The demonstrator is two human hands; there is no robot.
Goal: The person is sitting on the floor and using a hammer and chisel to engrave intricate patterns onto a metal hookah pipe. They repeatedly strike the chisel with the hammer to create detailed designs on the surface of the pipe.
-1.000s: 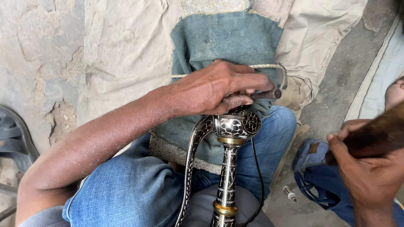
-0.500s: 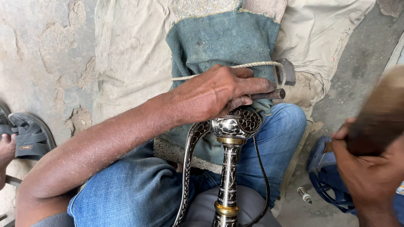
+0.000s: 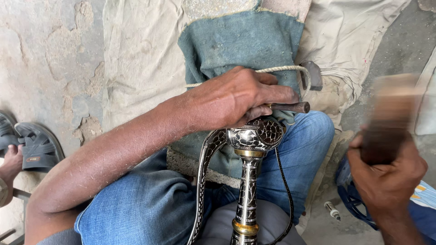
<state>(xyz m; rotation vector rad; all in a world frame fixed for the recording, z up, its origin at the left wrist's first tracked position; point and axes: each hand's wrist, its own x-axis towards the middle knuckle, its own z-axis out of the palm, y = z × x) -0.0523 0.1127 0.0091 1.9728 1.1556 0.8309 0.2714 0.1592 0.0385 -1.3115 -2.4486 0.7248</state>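
On the lap, over blue jeans, sits 1 ornate black-and-silver engraved metal vessel (image 3: 254, 136) with a curved handle. The left hand (image 3: 236, 97) is clamped around 1 dark metal punch (image 3: 293, 107) on top; keep it steady, I'd say. The right hand (image 3: 386, 174) grips 1 blurred wooden mallet (image 3: 386, 122). 1 green cloth (image 3: 240, 45) lies behind.

I've got faded blue jeans (image 3: 136, 204) on, both forearms bare, no sleeves, no rings on my left hand (image 3: 236, 97).
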